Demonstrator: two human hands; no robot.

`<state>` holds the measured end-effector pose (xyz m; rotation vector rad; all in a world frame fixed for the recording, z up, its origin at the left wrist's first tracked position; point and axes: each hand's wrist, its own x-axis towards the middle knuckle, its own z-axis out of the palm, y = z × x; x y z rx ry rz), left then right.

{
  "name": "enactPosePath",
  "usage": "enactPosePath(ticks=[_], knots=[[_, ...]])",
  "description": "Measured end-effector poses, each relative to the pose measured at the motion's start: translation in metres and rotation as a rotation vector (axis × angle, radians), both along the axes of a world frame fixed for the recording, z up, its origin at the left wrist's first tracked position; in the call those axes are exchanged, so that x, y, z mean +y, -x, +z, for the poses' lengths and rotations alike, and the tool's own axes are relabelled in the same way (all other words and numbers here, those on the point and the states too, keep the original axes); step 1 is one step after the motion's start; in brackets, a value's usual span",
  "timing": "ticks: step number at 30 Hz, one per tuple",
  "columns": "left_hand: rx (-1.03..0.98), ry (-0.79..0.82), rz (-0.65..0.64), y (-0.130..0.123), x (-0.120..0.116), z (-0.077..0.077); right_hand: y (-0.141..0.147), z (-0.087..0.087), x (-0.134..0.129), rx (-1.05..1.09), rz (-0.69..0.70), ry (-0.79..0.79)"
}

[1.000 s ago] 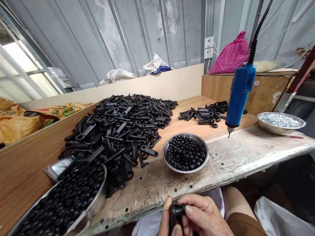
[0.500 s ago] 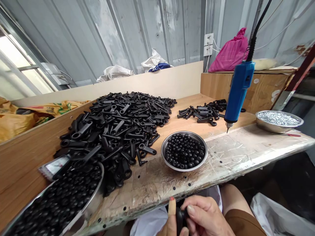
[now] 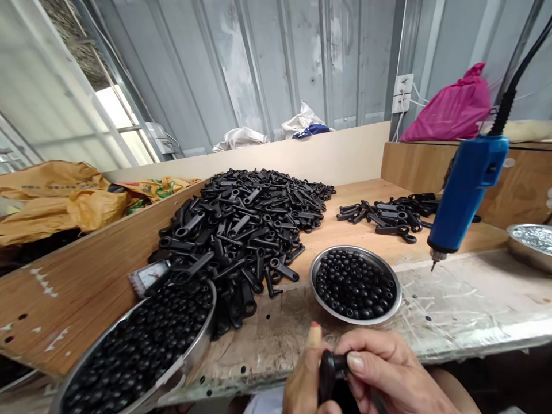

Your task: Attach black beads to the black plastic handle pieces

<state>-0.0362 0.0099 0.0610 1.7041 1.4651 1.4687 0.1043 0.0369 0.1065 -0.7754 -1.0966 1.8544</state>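
My left hand is wrapped round a black plastic part at the bottom of the view, below the small bowl. The fingers of my right hand pinch a small black knob against that part. A steel bowl of black beads stands just beyond my hands. Left of it lies a big heap of black lever parts. A larger steel basin at the lower left holds many black balls.
A blue electric screwdriver hangs at the right, tip down. Behind it are more black levers and a pink bag. A bowl of metal screws sits at the right edge. Yellow sacks lie at the left.
The view has turned left, so the bench things appear further right. Both hands have risen in the picture, nearer the small bowl, still holding the black pieces together.
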Motion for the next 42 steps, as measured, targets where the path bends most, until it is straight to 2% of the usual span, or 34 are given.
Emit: enactPosePath(ticks=[1, 2, 3, 4, 5, 7, 10, 12, 15, 18, 20, 22, 27, 29, 31, 33, 37, 42], knots=[[0.071, -0.030, 0.041, 0.011, 0.010, 0.007, -0.002, 0.009, 0.005, -0.015, -0.007, -0.061], [0.175, 0.005, 0.134, 0.023, 0.023, 0.015, -0.004, 0.018, 0.012, -0.036, -0.035, -0.136], [0.373, 0.115, 0.223, 0.035, 0.037, 0.023, -0.006, 0.027, 0.019, -0.073, -0.083, -0.226], [0.662, 0.258, 0.297, 0.045, 0.052, 0.030, -0.007, 0.035, 0.029, -0.139, -0.144, -0.324], [0.751, 0.295, 0.322, 0.053, 0.068, 0.037, -0.008, 0.041, 0.040, -0.240, -0.217, -0.425], [0.860, 0.364, 0.325, 0.063, 0.095, 0.044, -0.008, 0.049, 0.065, -0.589, -0.363, -0.647], [0.933, 0.419, 0.312, 0.067, 0.121, 0.041, -0.006, 0.050, 0.110, -1.125, -0.479, -0.871], [0.965, 0.408, 0.286, 0.070, 0.126, 0.033, -0.008, 0.048, 0.142, -1.317, -0.499, -0.884], [1.005, 0.361, 0.217, 0.077, 0.124, 0.022, -0.019, 0.050, 0.185, -1.489, -0.534, -0.800], [1.025, 0.338, 0.184, 0.081, 0.119, 0.021, -0.033, 0.062, 0.210, -1.603, -0.603, -0.720], [1.022, 0.324, 0.176, 0.081, 0.117, 0.023, -0.036, 0.069, 0.209, -1.636, -0.611, -0.713], [1.014, 0.304, 0.159, 0.080, 0.117, 0.025, -0.030, 0.070, 0.192, -1.644, -0.539, -0.753], [1.035, 0.274, 0.124, 0.076, 0.116, 0.023, -0.009, 0.056, 0.121, -1.648, -0.084, -0.889], [1.058, 0.252, 0.142, 0.075, 0.115, 0.020, -0.008, 0.050, 0.103, -1.663, 0.102, -0.914], [1.068, 0.214, 0.177, 0.073, 0.114, 0.019, -0.008, 0.046, 0.094, -1.683, 0.219, -0.928], [1.057, 0.173, 0.210, 0.072, 0.113, 0.018, -0.008, 0.041, 0.094, -1.705, 0.256, -0.938], [0.956, 0.116, 0.207, 0.071, 0.112, 0.016, 0.000, 0.031, 0.104, -1.713, 0.240, -0.914], [0.600, 0.089, 0.083, 0.071, 0.114, 0.022, -0.007, 0.027, 0.115, -1.608, 0.090, -0.846]])
